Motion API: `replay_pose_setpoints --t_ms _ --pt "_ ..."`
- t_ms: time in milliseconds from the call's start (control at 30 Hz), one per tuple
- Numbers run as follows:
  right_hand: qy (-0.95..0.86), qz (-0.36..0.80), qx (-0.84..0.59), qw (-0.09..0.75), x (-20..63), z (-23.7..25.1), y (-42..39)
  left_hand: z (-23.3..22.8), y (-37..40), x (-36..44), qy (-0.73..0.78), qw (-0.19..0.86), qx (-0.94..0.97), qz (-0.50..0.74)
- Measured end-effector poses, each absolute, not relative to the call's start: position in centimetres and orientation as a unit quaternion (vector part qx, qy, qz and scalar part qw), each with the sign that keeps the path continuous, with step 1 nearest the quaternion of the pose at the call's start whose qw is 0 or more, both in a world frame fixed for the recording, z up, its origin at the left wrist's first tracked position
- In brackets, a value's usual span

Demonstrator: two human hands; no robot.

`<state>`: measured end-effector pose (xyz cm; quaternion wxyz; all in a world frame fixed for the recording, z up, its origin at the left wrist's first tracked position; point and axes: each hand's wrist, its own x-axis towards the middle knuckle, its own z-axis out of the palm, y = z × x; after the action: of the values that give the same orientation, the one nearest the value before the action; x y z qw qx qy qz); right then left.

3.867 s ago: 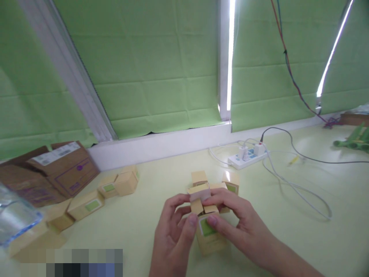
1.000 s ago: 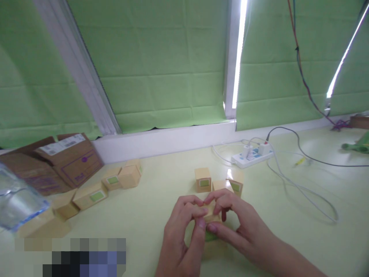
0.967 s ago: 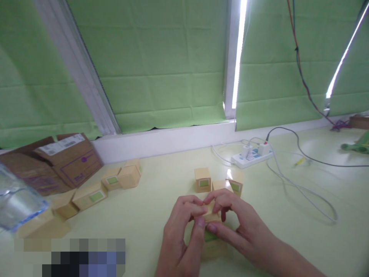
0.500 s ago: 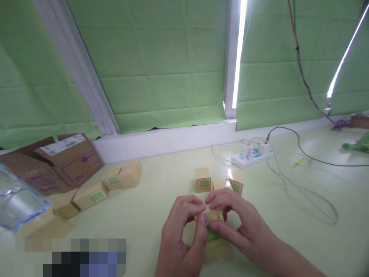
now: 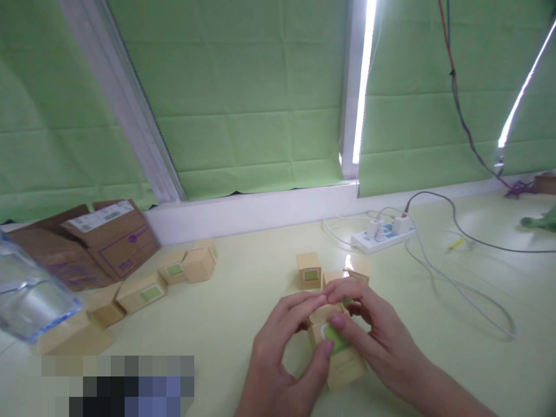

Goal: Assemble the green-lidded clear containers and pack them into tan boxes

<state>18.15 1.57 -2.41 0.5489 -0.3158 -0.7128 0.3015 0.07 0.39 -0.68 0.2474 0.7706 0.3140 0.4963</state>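
Carton (image 5: 336, 353): on table (image 5: 243, 301), near edge, clasped by left hand (image 5: 282, 353) and right hand (image 5: 377, 341). Fingertips on top flaps. Advised: press evenly, keep base steady, avoid creasing.

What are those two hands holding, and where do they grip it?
A small cardboard box with a green label. The left hand and right hand pinch its top end, thumbs on the labelled face.

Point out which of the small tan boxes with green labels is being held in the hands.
It is the box nearest the camera, gripped between the left hand and the right hand. The other boxes lie untouched on the table.
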Motion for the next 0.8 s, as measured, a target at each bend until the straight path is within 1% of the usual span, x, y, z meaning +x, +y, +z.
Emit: replay_pose_setpoints --t_ms 133,267,367,500,800 --pt "-0.686 0.339 -0.324 0.557 18.2 -2.0 1.2 -0.7 0.1 0.5 0.322 0.245 0.76 0.508" --pt "-0.67 0.386 -0.31 0.552 18.3 -1.4 1.0 -0.7 0.0 0.5 0.336 0.256 0.723 0.547" --pt "-0.667 0.413 -0.298 0.544 18.4 -1.2 1.1 -1.0 0.0 0.3 0.336 0.252 0.723 0.549" --pt "-0.652 0.445 -0.296 0.538 18.5 -1.2 1.2 -1.4 0.2 0.3 0.352 0.293 0.675 0.579" --pt "-0.644 0.451 -0.287 0.548 18.6 -1.3 1.2 -1.5 0.3 0.5 0.337 0.316 0.657 0.595"
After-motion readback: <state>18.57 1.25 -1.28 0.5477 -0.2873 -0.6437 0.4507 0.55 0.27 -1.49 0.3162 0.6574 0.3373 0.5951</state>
